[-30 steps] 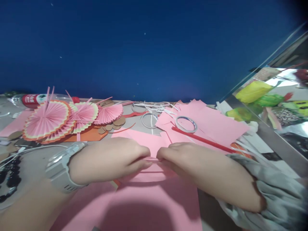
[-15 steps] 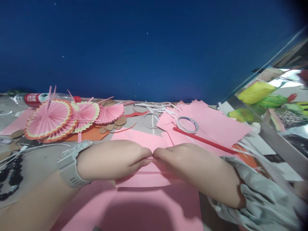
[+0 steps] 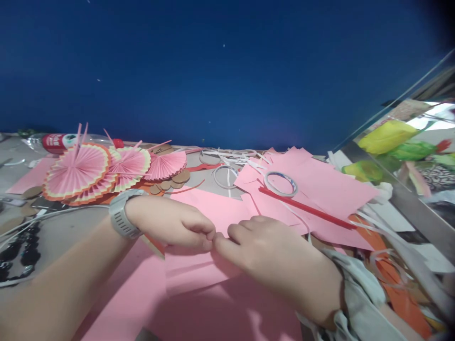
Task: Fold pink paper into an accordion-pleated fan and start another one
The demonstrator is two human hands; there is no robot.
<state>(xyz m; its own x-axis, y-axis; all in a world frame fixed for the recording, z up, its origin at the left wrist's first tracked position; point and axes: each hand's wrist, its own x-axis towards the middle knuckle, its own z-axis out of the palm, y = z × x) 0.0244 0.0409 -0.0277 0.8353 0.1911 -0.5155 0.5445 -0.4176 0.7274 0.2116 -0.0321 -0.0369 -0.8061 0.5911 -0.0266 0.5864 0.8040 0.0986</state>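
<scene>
Blue wall [image 3: 223, 71] at the back, and the counter [image 3: 81, 232] in front of it is a proper craft mess. Right in the middle, close to the wearer, is one pink sheet [image 3: 188, 277] with folds running mostly side to side, so its creases lie across the line of sight. Left hand [image 3: 185, 229] and right hand [image 3: 245, 246] are both on it, about equally near, fingertips meeting at the far part with the creased bit spreading toward the wearer. Both are pinched narrow on the paper, though the exact grip is hidden behind the fingers. Counting up: one watch [image 3: 124, 215] on the left wrist, one bottle [image 3: 59, 142] lying down, at least four fans [image 3: 73, 173] overlapping on the left, one tape roll [image 3: 275, 191] on the pink pile [image 3: 330, 189] to the right, two thin rings [image 3: 215, 178] beyond the hands, one long red strip [image 3: 309, 208] slanting across the pile. Can't count the pile's sheets, too much overlap.
</scene>
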